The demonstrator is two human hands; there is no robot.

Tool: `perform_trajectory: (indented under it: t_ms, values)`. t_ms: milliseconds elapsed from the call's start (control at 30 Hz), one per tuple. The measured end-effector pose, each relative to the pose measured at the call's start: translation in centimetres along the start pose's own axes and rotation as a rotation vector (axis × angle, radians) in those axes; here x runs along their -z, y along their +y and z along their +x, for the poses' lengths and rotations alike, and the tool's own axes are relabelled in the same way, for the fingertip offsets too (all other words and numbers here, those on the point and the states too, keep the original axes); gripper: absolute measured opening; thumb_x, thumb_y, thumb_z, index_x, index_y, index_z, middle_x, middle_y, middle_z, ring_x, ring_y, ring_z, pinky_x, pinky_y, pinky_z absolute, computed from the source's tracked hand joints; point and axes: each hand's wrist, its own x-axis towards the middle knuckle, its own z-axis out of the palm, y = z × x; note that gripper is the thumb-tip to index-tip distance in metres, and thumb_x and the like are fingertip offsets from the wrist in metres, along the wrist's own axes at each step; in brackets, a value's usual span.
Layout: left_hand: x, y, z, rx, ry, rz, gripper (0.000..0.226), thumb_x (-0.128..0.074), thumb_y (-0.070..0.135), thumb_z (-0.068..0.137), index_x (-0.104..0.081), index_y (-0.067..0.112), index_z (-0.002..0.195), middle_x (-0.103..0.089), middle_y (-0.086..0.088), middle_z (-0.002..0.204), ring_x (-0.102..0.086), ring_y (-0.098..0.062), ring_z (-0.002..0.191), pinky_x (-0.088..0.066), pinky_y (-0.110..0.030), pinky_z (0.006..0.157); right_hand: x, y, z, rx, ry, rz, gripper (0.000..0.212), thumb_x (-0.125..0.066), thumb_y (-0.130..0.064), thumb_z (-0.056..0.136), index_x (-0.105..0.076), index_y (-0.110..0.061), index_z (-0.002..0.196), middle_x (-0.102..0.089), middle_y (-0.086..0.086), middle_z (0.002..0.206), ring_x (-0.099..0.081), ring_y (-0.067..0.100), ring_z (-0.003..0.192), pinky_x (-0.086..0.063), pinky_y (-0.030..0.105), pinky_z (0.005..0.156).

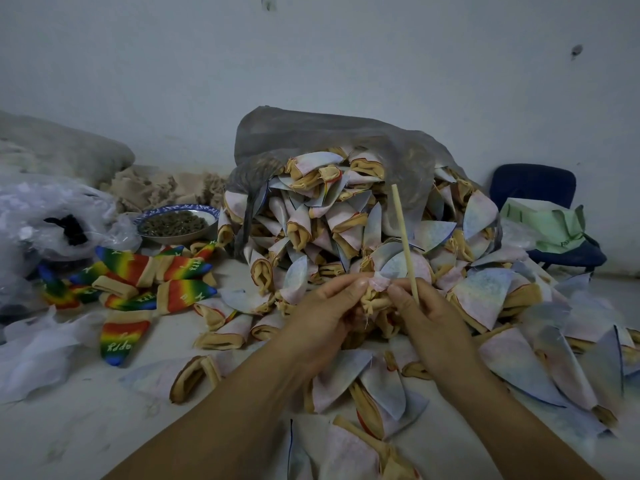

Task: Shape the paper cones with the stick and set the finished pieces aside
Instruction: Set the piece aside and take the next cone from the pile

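Both hands meet at the centre over one tan-and-pale cone piece (pixel 375 292). My left hand (pixel 325 306) pinches its left side with thumb and fingers. My right hand (pixel 420 310) pinches the right side and also holds a thin wooden stick (pixel 403 237), which points up and slightly left. A big heap of pale unshaped cones (pixel 346 220) spills from a grey plastic bag (pixel 311 133) behind. Rainbow-coloured finished pieces (pixel 145 282) lie in a group at the left.
A bowl of dark pellets (pixel 176 224) stands left of the heap. Crumpled clear plastic (pixel 52 216) and white sheets (pixel 38 351) fill the far left. More loose cones (pixel 519 368) cover the floor at right. A blue chair (pixel 540 202) with green paper stands at the back right.
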Motion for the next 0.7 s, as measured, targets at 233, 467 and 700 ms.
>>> perform_trajectory:
  t_ms: [233,467,700]
  values:
    - [-0.6,0.1,0.0,0.052,0.036,-0.020,0.024,-0.047,0.015,0.101,-0.068,0.004,0.103,-0.073,-0.011,0.098,-0.067,-0.021,0.096,-0.052,-0.032,0.093,-0.7,0.8,-0.1,0.115,0.065,-0.208,0.017,-0.043,-0.038,0.089,-0.053,-0.031,0.078,-0.058,-0.003,0.078,-0.053,0.007,0.074,-0.041,0.013,0.063]
    - [-0.3,0.5,-0.6,0.179,-0.080,0.035,0.027,-0.048,0.015,0.100,-0.060,-0.002,0.117,-0.059,-0.018,0.106,-0.051,-0.030,0.102,-0.039,-0.043,0.104,-1.2,1.0,-0.2,0.023,0.083,-0.175,0.025,-0.043,-0.026,0.097,-0.051,-0.026,0.073,-0.059,-0.013,0.065,-0.052,-0.008,0.063,-0.037,0.003,0.054]
    - [-0.6,-0.1,-0.5,0.008,0.088,0.228,0.021,-0.053,0.031,0.099,-0.070,0.019,0.097,-0.070,-0.004,0.101,-0.063,-0.013,0.096,-0.048,-0.026,0.087,-0.4,1.2,0.2,-0.162,0.025,-0.003,0.028,-0.041,-0.033,0.098,-0.061,-0.024,0.080,-0.063,-0.011,0.060,-0.056,-0.005,0.053,-0.039,0.008,0.045]
